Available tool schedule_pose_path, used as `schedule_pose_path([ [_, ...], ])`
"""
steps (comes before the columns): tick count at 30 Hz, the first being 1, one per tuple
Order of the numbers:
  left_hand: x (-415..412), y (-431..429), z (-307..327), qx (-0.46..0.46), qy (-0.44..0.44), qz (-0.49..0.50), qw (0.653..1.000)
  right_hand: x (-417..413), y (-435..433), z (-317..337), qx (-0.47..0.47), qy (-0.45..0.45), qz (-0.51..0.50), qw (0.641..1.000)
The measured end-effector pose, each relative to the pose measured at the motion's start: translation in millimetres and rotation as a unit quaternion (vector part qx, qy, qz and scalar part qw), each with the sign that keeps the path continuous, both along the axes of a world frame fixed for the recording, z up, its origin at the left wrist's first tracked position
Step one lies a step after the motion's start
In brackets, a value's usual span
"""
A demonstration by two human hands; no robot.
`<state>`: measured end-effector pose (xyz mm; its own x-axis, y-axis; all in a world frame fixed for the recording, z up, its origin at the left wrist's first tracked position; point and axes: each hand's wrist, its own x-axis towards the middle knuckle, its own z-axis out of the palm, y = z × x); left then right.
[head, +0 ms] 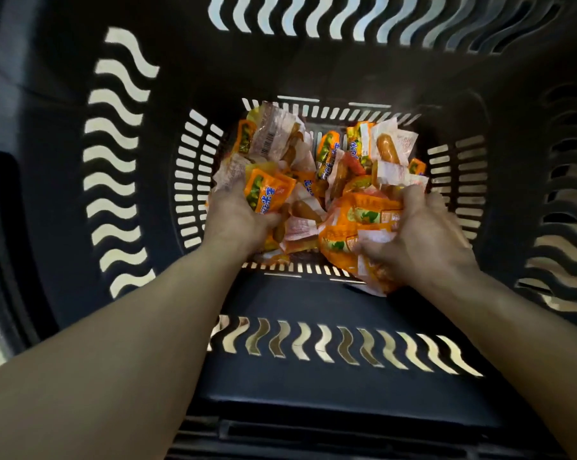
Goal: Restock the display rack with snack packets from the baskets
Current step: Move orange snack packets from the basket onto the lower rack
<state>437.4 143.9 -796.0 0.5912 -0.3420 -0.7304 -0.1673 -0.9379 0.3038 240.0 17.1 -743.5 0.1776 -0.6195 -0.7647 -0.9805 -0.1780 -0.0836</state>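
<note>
I look straight down into a deep black basket (313, 293) with wavy slots in its walls. Its bottom is covered with several orange and white snack packets (330, 154), small sausages in clear wrap. My left hand (239, 220) reaches in on the left and grips a bunch of orange packets (264, 194). My right hand (423, 240) on the right grips a larger bundle of orange packets (357, 227) against its palm. Both forearms reach down from the near rim. The display rack is out of view.
The basket's dark walls close in on all sides; the left wall (121, 161) and far wall (347, 21) have pale wavy slots. The near rim (330, 400) lies between my forearms. A strip of pale floor shows at the far left edge.
</note>
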Motion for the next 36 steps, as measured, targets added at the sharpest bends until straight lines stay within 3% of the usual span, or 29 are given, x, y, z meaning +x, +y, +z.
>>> schedule_pose_path([
  [6,17,5,28,-0.008,0.065,0.064,0.996,0,-18,11,0.091,0.024,-0.135,0.986],
  [10,25,9,59,-0.029,0.116,0.106,0.987,-2,-25,37,0.106,-0.021,-0.177,0.978],
  [14,22,10,103,-0.092,0.149,0.155,0.972,-7,-20,78,0.084,-0.070,-0.196,0.975],
  [18,12,16,161,-0.129,0.117,0.155,0.972,-14,-10,133,0.024,-0.143,-0.255,0.956],
  [23,5,25,270,-0.181,0.068,0.162,0.968,-22,0,228,-0.051,-0.253,-0.296,0.920],
  [30,9,47,449,-0.240,0.019,0.170,0.955,-22,17,394,-0.100,-0.345,-0.288,0.888],
  [36,11,79,613,-0.306,0.000,0.160,0.938,-32,53,552,-0.107,-0.434,-0.313,0.838],
])
